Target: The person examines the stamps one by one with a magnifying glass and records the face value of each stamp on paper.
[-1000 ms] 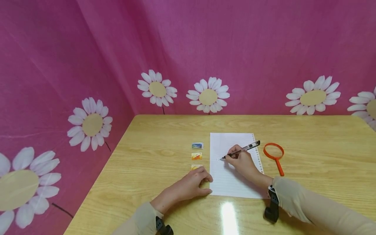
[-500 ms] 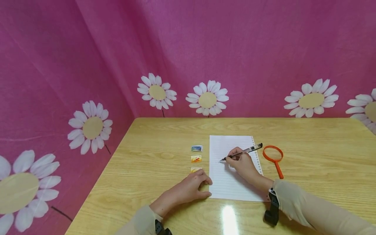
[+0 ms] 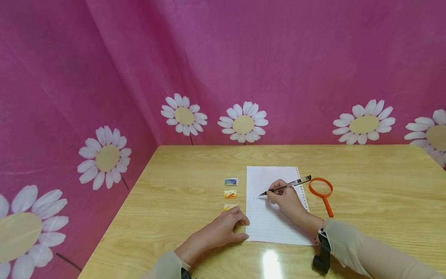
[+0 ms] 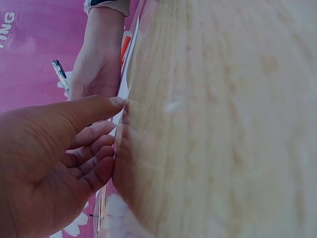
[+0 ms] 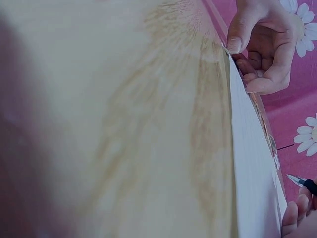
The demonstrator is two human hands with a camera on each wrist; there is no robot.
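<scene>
Hardly moved: pen (image 3: 295, 182) on lined sheet (image 3: 266, 224); whole scene lower in head view

Pinched in the grip of the right hand (image 3: 286, 199), the pen slants over the sheet's upper left. Should the left hand (image 3: 223, 229), fingers loosely bent and thumb apart at the left edge, bear too lightly, the sheet could skid, sending strokes astray. The nib points left, slightly toward the person; the pen's long axis rises rightward to its tail.

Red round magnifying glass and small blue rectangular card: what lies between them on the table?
The white lined paper sheet, with the right hand over it holding a black-and-clear pen; the head view shows this.
</scene>
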